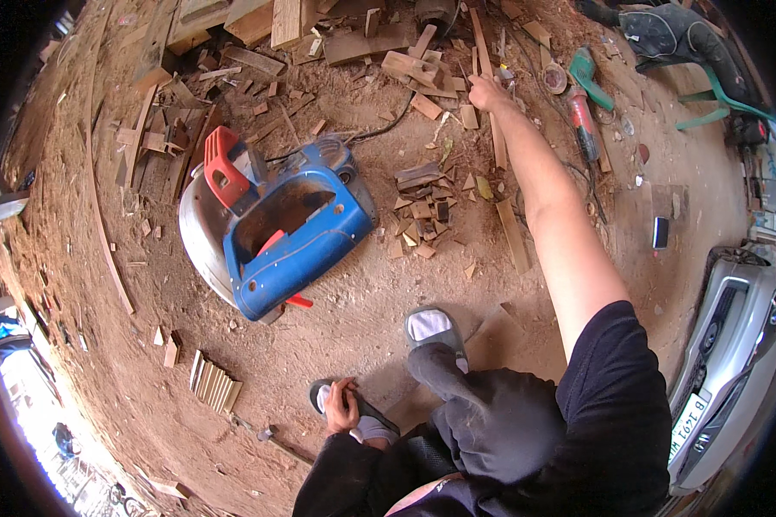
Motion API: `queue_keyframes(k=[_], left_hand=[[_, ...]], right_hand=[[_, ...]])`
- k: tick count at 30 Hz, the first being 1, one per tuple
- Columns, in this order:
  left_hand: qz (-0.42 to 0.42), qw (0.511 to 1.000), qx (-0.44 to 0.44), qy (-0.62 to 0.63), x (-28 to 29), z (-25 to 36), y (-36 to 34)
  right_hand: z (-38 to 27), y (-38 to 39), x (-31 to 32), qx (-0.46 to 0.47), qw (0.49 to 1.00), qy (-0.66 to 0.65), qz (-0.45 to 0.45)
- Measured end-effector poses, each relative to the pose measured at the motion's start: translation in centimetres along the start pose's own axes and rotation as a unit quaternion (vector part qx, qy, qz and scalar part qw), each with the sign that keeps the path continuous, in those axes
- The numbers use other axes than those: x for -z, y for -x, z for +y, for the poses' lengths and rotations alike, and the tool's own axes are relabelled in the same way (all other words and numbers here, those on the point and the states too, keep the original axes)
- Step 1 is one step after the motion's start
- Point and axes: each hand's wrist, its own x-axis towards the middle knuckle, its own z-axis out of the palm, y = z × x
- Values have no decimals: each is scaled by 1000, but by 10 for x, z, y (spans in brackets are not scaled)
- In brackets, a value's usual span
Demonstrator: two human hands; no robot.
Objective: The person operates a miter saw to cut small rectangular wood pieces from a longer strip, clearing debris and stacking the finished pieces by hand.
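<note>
My right hand (486,91) reaches far out over the dirt floor and its fingers close on a long thin wooden strip (497,138) among offcuts. My left hand (341,407) rests low near my body, gripping the toe of my left slipper and white sock (371,425). My right foot in a grey slipper (431,327) stands beside it. A big blue circular saw (289,237) with a red handle lies on its side to the left of my reaching arm.
A pile of small wood blocks (422,211) lies by the saw. An angle grinder (582,121), a green chair (707,86), stacked thin slats (214,383), scrap boards (353,39) and a silver car front (733,345) surround the spot.
</note>
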Motion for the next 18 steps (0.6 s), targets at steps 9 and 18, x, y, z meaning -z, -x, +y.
queue_keyframes(k=[9,18], left_hand=[[-8,1000,25,-1,3,11,-8],[-42,999,8,1,5,8,-13]], right_hand=[[-9,1,3,-5,978,25,206],[-13,-6,-13,79,991,-46,102]])
